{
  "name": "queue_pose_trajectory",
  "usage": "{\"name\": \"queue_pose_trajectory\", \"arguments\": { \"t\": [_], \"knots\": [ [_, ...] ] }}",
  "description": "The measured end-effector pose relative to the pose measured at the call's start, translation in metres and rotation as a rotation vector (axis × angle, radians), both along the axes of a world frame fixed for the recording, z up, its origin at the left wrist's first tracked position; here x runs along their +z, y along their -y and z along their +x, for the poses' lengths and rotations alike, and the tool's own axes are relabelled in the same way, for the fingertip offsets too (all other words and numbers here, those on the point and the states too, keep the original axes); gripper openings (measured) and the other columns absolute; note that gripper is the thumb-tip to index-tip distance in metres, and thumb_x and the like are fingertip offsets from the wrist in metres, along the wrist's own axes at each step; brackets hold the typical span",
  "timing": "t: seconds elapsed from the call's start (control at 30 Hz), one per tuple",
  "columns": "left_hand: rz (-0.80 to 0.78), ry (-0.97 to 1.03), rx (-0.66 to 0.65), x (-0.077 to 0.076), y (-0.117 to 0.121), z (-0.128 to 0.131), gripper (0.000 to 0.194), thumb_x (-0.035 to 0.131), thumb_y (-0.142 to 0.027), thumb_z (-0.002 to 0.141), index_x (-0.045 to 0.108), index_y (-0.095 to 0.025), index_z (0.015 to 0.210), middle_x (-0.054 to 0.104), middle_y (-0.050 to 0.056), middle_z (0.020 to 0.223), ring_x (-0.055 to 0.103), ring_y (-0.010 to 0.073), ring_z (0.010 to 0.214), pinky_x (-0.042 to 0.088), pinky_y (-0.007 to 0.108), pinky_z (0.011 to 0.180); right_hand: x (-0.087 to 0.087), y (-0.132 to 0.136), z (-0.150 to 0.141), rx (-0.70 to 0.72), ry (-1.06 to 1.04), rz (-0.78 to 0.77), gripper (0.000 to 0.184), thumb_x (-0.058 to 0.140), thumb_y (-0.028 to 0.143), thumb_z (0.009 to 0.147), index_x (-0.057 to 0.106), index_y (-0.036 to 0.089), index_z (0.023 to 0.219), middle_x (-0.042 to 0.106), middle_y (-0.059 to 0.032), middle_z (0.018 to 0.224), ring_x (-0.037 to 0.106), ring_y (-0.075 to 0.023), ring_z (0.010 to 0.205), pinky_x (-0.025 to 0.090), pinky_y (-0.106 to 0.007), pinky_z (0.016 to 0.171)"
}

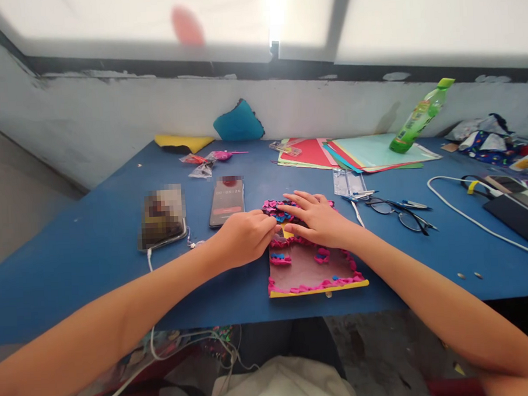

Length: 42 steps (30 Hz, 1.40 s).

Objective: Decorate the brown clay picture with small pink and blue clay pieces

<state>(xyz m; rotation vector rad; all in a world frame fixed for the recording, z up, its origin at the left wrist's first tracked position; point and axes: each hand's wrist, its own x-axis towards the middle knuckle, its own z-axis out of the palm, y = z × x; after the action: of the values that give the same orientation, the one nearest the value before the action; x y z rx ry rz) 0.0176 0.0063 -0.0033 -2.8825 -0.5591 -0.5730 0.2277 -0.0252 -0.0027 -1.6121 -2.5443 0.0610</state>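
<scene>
A flat craft panel point(308, 270) lies on the blue table, brownish with a yellow lower edge. Crumpled pink trim runs round its border, with bits of pink and blue on its face. At the panel's upper left, my left hand point(247, 234) is closed in a pinch; whatever its fingertips hold is hidden. My right hand point(320, 219) rests over the upper part with fingers spread, covering some of the pink and blue decoration. A bit of yellow shows between the two hands.
Left of the panel lie a phone point(227, 202) and a second device point(162, 217) on a white cable. Glasses point(400, 213) and pens point(415, 205) sit to the right. Coloured sheets point(375, 149), a green bottle point(422, 118) and small packets point(201, 169) are farther back.
</scene>
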Motion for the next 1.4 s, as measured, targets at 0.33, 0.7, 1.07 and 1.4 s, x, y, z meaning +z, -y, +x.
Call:
{"name": "queue_pose_trajectory", "arguments": {
  "t": [0.33, 0.7, 1.07, 1.4],
  "knots": [
    [-0.376, 0.207, 0.177, 0.002, -0.001, 0.004, 0.017, 0.052, -0.029, 0.087, 0.061, -0.017, 0.080, 0.067, 0.003, 0.073, 0.058, 0.0144, 0.061, 0.043, 0.025, 0.059, -0.006, -0.002, 0.005, 0.030, -0.184, 0.245, 0.041, 0.038, 0.042, 0.097, 0.056, 0.020, 0.125, 0.055, -0.0129, 0.135, 0.046, -0.0284, 0.125, 0.035, -0.047, 0.097],
    [-1.350, 0.627, 0.269, 0.018, 0.002, 0.011, 0.026, 0.070, -0.042, 0.066, 0.074, -0.016, 0.067, 0.073, 0.006, 0.067, 0.061, 0.0148, 0.062, 0.039, 0.021, 0.047, 0.000, 0.010, -0.009, 0.231, -0.487, 0.505, 0.014, 0.054, 0.027, 0.092, 0.066, 0.019, 0.096, 0.071, -0.0058, 0.094, 0.061, -0.0188, 0.087, 0.039, -0.033, 0.077],
    [-1.359, 0.558, 0.200, 0.017, 0.003, 0.009, 0.023, 0.076, -0.040, 0.061, 0.076, -0.017, 0.064, 0.068, 0.001, 0.057, 0.040, 0.0068, 0.048, 0.032, 0.019, 0.045, -0.001, 0.020, -0.019, 0.271, -0.654, 0.496, 0.010, 0.061, 0.019, 0.088, 0.061, 0.019, 0.077, 0.067, -0.0023, 0.077, 0.059, -0.0147, 0.073, 0.040, -0.030, 0.069],
    [-1.269, 0.598, 0.220, 0.026, 0.000, 0.005, 0.024, 0.071, -0.040, 0.064, 0.072, -0.016, 0.063, 0.069, 0.003, 0.061, 0.044, 0.0076, 0.049, 0.034, 0.019, 0.046, 0.005, 0.020, -0.008, 0.260, -0.727, 0.427, 0.010, 0.043, 0.016, 0.094, 0.046, 0.020, 0.085, 0.053, -0.0009, 0.075, 0.050, -0.0119, 0.068, 0.041, -0.023, 0.062]
  ]
}}
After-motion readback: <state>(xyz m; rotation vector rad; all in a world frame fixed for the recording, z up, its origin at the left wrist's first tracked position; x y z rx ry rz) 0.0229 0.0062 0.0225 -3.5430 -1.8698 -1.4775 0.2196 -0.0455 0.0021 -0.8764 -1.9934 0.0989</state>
